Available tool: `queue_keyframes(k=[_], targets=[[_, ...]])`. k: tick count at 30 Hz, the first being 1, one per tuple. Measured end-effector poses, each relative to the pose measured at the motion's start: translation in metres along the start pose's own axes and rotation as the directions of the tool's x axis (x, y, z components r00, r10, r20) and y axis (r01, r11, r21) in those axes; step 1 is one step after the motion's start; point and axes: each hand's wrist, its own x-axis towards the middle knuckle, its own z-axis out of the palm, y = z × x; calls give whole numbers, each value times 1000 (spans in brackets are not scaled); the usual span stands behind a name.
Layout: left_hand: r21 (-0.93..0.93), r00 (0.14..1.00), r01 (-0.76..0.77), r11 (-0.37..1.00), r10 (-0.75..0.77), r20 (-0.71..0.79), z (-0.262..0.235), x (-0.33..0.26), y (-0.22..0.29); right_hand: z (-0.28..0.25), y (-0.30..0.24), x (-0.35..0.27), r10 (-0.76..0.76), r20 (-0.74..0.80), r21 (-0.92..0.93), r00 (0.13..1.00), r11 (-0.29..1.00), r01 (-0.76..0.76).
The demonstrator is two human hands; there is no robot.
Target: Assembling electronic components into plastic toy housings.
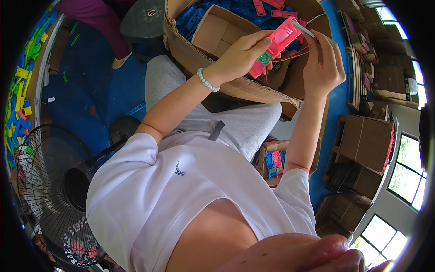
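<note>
My left hand (247, 51) is closed around a pink plastic housing (284, 35), holding it tilted above a big cardboard box. A small green circuit board (264, 58) shows at the housing's lower part, and thin orange and red wires (292, 56) run from there toward the right. My right hand (324, 65) pinches a thin, flat grey strip (303, 29) whose far tip meets the housing's upper end; its exact kind is unclear. The wires pass close to the right fingers, and whether these grip them too cannot be made out.
The cardboard box (253, 90) holds blue and pink plastic parts (186, 20) and a smaller carton (217, 27). By my right elbow stands a little box (272, 181) with finished-looking blue and pink pieces. A black fan (59, 181), a dark stool (145, 25) and another person's leg (102, 22) are at left.
</note>
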Motion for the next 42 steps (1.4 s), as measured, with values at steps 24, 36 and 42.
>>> queue_keyframes(k=[24,36,42], targets=[[-511,991,133,849,-123,53,24,-19,10,-5,2,-17,512,272,585,815,584,-562],[-498,977,157,853,-60,205,47,-24,19,13,16,-59,496,11,437,869,779,-450],[-226,995,74,971,-58,76,36,-11,2,8,-10,-86,716,420,713,557,120,-691]])
